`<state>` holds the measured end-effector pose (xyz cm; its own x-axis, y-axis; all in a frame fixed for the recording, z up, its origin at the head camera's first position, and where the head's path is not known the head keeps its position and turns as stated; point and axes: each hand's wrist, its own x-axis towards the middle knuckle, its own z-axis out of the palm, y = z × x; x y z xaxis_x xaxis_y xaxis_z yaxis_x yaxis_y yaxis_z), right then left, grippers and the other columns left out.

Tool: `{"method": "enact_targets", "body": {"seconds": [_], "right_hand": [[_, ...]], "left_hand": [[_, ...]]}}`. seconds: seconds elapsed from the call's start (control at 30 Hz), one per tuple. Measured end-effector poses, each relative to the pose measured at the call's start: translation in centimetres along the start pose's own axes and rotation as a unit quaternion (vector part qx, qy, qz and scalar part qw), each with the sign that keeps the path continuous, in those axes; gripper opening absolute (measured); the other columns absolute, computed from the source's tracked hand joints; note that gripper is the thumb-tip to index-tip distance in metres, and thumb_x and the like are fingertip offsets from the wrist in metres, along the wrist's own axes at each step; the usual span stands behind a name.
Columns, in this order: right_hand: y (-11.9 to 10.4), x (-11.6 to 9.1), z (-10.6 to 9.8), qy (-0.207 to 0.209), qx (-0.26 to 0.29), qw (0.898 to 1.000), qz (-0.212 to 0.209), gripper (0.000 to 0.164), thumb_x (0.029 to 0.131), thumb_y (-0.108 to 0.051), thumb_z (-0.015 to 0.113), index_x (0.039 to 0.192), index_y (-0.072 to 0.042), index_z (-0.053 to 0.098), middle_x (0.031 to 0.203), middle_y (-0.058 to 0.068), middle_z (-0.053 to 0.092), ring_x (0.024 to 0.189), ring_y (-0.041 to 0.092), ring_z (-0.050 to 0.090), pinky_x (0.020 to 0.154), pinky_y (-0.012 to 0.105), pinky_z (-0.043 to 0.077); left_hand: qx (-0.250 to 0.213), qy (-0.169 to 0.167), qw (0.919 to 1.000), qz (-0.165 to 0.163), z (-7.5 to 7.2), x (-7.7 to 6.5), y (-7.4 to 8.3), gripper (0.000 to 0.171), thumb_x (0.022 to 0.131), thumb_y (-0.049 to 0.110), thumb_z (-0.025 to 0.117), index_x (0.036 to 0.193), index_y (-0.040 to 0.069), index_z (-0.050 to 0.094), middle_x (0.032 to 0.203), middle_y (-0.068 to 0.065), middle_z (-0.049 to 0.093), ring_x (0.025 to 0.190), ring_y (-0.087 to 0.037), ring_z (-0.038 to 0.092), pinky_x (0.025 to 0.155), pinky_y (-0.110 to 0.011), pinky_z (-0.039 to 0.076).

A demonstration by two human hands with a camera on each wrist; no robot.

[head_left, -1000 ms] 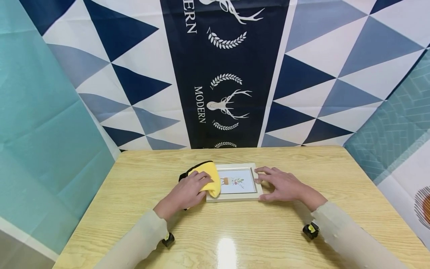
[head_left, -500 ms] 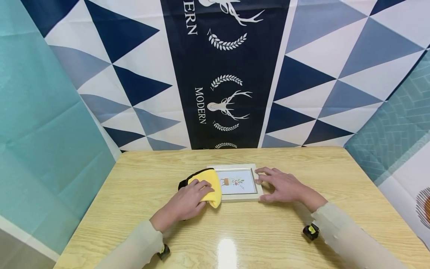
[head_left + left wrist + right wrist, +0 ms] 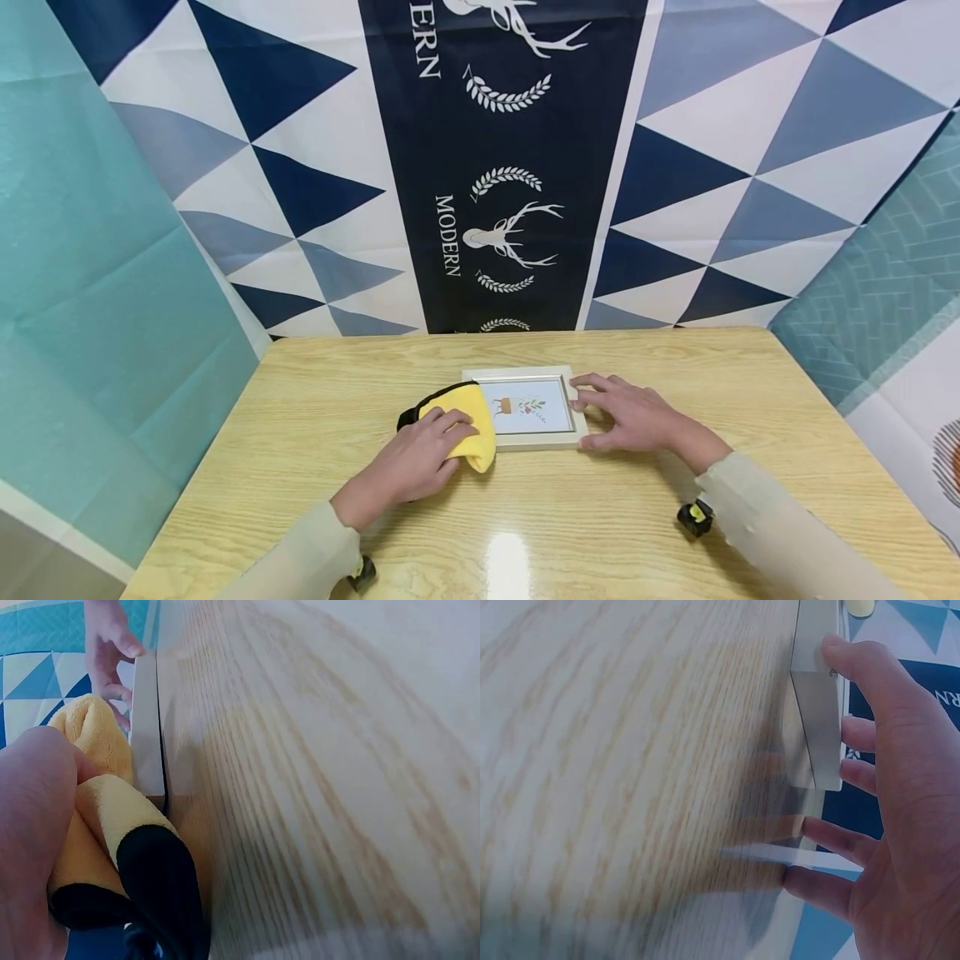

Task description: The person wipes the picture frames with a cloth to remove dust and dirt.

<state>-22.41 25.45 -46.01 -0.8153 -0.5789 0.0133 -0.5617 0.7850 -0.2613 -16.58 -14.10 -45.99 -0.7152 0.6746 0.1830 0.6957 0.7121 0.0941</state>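
Note:
A white picture frame (image 3: pixel 534 442) lies flat on the wooden table, with a small brown animal and leaves printed on its picture. Over its left end and front edge lies a yellow cloth (image 3: pixel 475 417) with black trim. My left hand (image 3: pixel 417 457) grips this cloth from above, and in the left wrist view folds of the cloth (image 3: pixel 124 810) bunch beside the fingers. At the frame's right end, my right hand (image 3: pixel 626 412) holds the corner. The right wrist view has its thumb (image 3: pixel 847 656) on the frame's side (image 3: pixel 815 712) and two fingertips against the frame.
The light wooden table (image 3: pixel 600 533) ends at the back against a wall hanging (image 3: pixel 517 250) of triangles and deer heads. Teal sheets (image 3: pixel 112 292) stand along the left side. Black wrist cameras (image 3: pixel 695 517) hang under both sleeves.
My left hand has slid the yellow cloth toward the front of the table, so the frame's upper left corner now shows. My right hand stays in place on the frame.

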Motion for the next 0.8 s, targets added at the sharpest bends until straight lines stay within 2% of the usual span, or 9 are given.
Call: {"method": "enact_targets", "body": {"seconds": [0.27, 0.47, 0.8], "right_hand": [[0.1, -0.1, 0.0, -0.003, -0.006, 1.000, 0.001, 0.063, 0.093, -0.069, 0.081, 0.142, -0.030, 0.075, 0.171, 0.004, 0.056, 0.142, 0.037, 0.063, 0.080, 0.052, 0.056], [0.0, -0.1, -0.1, -0.004, -0.004, 1.000, 0.001, 0.064, 0.093, -0.069, 0.080, 0.143, -0.029, 0.075, 0.171, 0.004, 0.056, 0.143, 0.039, 0.062, 0.081, 0.053, 0.057], [0.0, 0.0, -0.1, -0.006, -0.007, 1.000, 0.000, 0.068, 0.093, -0.070, 0.079, 0.145, -0.027, 0.075, 0.171, 0.005, 0.056, 0.143, 0.039, 0.062, 0.084, 0.059, 0.059]], "left_hand": [[-0.002, -0.009, 0.9999, -0.009, -0.2, 0.4, -0.3, 0.037, 0.110, 0.017, 0.066, 0.146, 0.018, 0.071, 0.153, -0.003, 0.069, 0.136, -0.027, 0.068, 0.094, -0.045, 0.068], [-0.003, 0.000, 1.0000, -0.009, -0.1, 0.9, -0.7, 0.034, 0.111, 0.020, 0.065, 0.145, 0.018, 0.072, 0.152, -0.003, 0.071, 0.136, -0.028, 0.068, 0.098, -0.046, 0.068], [-0.014, -0.005, 0.9997, -0.017, 0.0, 2.1, -1.5, 0.036, 0.110, 0.017, 0.062, 0.144, 0.014, 0.072, 0.151, -0.007, 0.071, 0.134, -0.032, 0.069, 0.100, -0.047, 0.067]]}}
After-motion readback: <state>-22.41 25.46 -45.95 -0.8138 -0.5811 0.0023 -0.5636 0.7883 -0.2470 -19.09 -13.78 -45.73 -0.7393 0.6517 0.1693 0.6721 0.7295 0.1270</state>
